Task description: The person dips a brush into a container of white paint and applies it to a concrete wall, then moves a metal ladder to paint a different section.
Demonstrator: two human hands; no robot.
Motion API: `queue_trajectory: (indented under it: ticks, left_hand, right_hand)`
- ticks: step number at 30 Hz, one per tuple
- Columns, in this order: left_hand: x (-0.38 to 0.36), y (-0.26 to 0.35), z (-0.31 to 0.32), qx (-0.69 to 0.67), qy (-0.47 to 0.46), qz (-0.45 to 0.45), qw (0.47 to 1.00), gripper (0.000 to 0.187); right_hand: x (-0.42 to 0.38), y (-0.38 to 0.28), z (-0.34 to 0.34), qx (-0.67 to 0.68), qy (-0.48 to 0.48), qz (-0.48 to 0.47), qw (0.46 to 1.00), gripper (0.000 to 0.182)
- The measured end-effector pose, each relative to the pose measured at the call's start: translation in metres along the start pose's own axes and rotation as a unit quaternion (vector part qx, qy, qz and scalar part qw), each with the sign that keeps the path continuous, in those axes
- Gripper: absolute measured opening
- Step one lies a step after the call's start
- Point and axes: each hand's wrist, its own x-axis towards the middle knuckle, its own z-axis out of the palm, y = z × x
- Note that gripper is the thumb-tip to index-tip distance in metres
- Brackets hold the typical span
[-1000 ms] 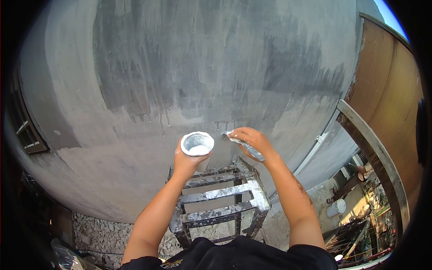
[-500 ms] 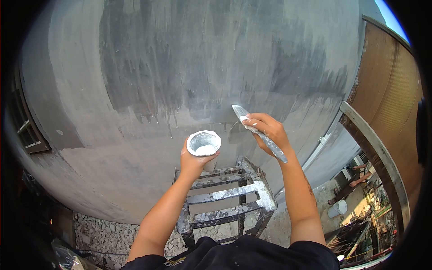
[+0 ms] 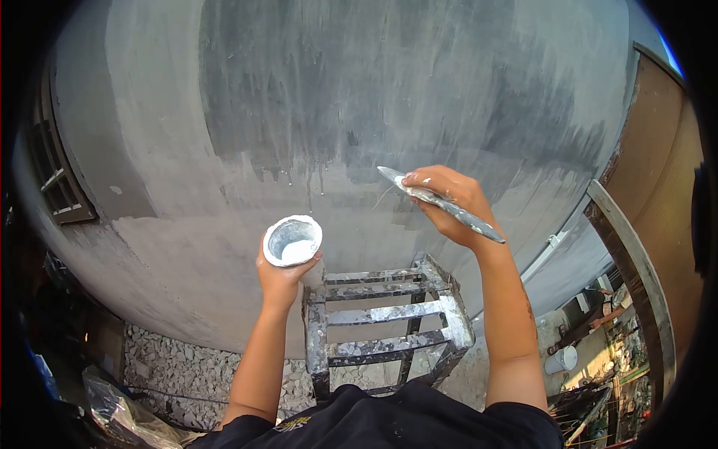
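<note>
My left hand (image 3: 279, 280) is wrapped round a cup (image 3: 274, 247) with white paint in its bottom and a white-crusted rim. The cup is tilted so its mouth faces me. In my right hand (image 3: 455, 200), fingers are closed round a paint-smeared paintbrush (image 3: 479, 222), its bristles pointing left toward the wall and its handle slanting down to the right. White paint marks my right fingers. In front of both hands rises a grey wall (image 3: 374, 82) with darker, streaky patches and drips; the brush tip overlaps one dark patch in this view.
Below my hands stands a paint-spattered slatted stand (image 3: 385, 314). Gravel (image 3: 179, 370) lies at the wall's foot. A barred window (image 3: 63, 179) is at left. On the right are a curved wooden edge (image 3: 636, 269), a white bucket (image 3: 561, 360) and part of another person (image 3: 609, 318).
The view has shifted. My left hand with the cup now sits further left and lower against the wall, and the cup and brush are further apart. The brush lies at a flatter angle.
</note>
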Motion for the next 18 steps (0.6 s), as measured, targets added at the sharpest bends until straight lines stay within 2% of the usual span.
queue_trajectory:
  ticks: [2, 3, 5, 7, 9, 11, 12, 14, 15, 17, 18]
  left_hand:
    - [-0.005, 0.0, -0.024, 0.01, 0.029, -0.002, 1.0, 0.066]
    - [-0.008, 0.001, -0.036, 0.03, 0.045, 0.004, 0.999, 0.066]
    - [-0.016, 0.005, -0.054, 0.065, 0.067, 0.015, 0.996, 0.068]
    - [-0.027, 0.006, -0.071, 0.077, 0.064, 0.01, 0.995, 0.069]
    - [-0.038, 0.005, -0.085, 0.086, 0.054, -0.01, 0.995, 0.07]
    - [-0.055, -0.007, -0.102, 0.108, 0.066, -0.021, 0.992, 0.07]
    - [-0.061, -0.012, -0.107, 0.124, 0.068, -0.028, 0.99, 0.07]
    - [-0.072, -0.016, -0.111, 0.111, 0.085, -0.042, 0.989, 0.069]
    - [-0.077, -0.022, -0.114, 0.113, 0.088, -0.052, 0.988, 0.071]
    - [-0.085, -0.038, -0.12, 0.096, 0.097, -0.072, 0.988, 0.073]
    - [-0.089, -0.039, -0.121, 0.095, 0.1, -0.073, 0.988, 0.073]
  right_hand:
    - [0.002, -0.008, 0.032, 0.067, -0.134, -0.024, 0.988, 0.03]
    - [-0.004, -0.002, 0.061, 0.087, -0.182, -0.05, 0.978, 0.039]
    - [-0.009, 0.003, 0.104, 0.056, -0.22, -0.068, 0.971, 0.038]
    - [0.001, 0.007, 0.115, 0.024, -0.256, -0.086, 0.963, 0.038]
    - [0.041, 0.013, 0.101, 0.033, -0.108, -0.089, 0.99, 0.041]
    - [0.097, -0.018, 0.054, 0.059, 0.037, -0.101, 0.992, 0.041]
    - [0.1, -0.025, 0.05, 0.062, 0.036, -0.103, 0.992, 0.041]
    - [0.096, -0.036, 0.05, -0.127, 0.055, -0.197, 0.971, 0.034]
    - [0.084, -0.042, 0.066, -0.191, 0.039, -0.253, 0.948, 0.03]
    - [0.034, -0.035, 0.122, -0.258, -0.089, -0.275, 0.922, 0.032]
    - [0.003, -0.034, 0.146, -0.23, -0.187, -0.261, 0.919, 0.034]
